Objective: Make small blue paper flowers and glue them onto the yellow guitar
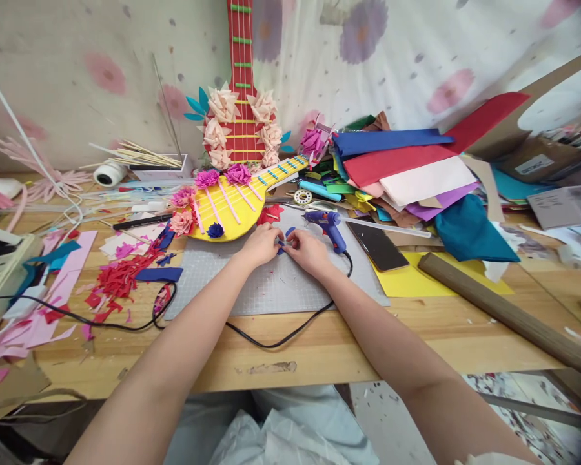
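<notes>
Over the grey cutting mat [252,290], my left hand [262,246] and my right hand [310,251] meet with their fingertips pinched on a small piece of blue paper [281,247]. Fingers partly cover it, so its shape is hard to make out. Just behind them lies a yellow paper instrument [237,216] decorated with pink flowers and one dark blue flower [215,230]. To the right of my right hand rests a blue glue gun [325,223], its black cord [290,337] looping beneath my forearms. A red paper flower [270,214] sits behind my left hand.
A red instrument [242,123] with cream flowers stands against the curtain. Coloured paper [401,165] is piled at right, near a phone [377,245] and a brown roll [503,310]. Red scraps [126,278] and a power strip [4,278] lie at left.
</notes>
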Demonstrator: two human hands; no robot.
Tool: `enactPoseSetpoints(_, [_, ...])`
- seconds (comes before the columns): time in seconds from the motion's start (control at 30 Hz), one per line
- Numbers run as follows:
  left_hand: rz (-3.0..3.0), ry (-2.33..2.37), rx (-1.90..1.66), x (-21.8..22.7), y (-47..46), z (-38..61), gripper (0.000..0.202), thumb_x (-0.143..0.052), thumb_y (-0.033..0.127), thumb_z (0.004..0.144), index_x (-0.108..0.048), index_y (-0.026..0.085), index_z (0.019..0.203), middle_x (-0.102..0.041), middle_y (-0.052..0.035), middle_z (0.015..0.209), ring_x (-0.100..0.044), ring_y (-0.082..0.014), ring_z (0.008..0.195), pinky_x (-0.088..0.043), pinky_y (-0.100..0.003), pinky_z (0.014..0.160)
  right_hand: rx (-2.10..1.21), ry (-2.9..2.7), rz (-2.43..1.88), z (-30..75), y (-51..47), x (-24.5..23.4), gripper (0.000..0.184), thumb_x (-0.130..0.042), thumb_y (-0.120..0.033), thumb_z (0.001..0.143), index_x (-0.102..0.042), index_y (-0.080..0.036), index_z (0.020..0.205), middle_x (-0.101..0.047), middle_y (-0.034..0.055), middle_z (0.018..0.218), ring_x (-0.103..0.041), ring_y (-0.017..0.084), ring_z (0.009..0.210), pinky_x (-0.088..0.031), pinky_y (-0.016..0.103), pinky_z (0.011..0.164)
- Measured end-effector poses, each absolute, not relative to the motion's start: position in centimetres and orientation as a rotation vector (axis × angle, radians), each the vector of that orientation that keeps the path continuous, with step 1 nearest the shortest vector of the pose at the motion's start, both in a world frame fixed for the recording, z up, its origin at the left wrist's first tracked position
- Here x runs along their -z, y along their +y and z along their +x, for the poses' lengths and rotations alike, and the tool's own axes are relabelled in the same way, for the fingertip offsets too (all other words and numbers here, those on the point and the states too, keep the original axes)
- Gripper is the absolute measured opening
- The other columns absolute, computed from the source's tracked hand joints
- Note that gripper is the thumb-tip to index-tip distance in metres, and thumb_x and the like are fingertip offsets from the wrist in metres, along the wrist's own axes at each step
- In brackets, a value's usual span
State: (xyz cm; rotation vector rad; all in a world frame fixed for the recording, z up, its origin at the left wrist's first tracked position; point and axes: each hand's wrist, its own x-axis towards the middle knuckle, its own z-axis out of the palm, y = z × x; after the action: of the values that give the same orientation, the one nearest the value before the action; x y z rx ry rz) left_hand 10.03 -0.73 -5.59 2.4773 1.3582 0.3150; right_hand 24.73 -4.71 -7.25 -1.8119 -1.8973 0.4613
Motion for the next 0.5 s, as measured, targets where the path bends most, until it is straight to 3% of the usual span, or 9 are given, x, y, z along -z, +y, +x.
enactPoseSetpoints(0.3, [2.392, 1.295, -0.432, 5.4, -0.8, 10.0, 0.01, -0.056, 0.01, 0.072, -0.059, 0.018, 0.076, -0.06, -0.0061, 0.085, -0.057, -0.0208, 0.088, -0.045, -0.034, 0.083, -0.466, -1.874, -1.732, 24.9, -4.9, 7.5, 0.023, -0.061, -0.027, 0.075, -0.055, -0.022, 0.097, -0.066, 0.001, 0.093, -0.059, 0.016, 0.081, -0.039, 0.027, 0.065])
enactPoseSetpoints(0.5, [2.111, 1.292, -0.628, 6.4, -1.6, 9.4, 0.018, -0.057, 0.011, 0.073, -0.053, 0.02, 0.088, -0.06, -0.0003, 0.076, -0.056, -0.0149, 0.068, -0.045, -0.03, 0.066, -0.614, -1.768, -1.643, 24.5, -4.9, 7.6, 0.031, -0.058, -0.019, 0.074, -0.05, -0.024, 0.103, -0.068, -0.0023, 0.093, -0.058, 0.012, 0.068, -0.041, 0.027, 0.064])
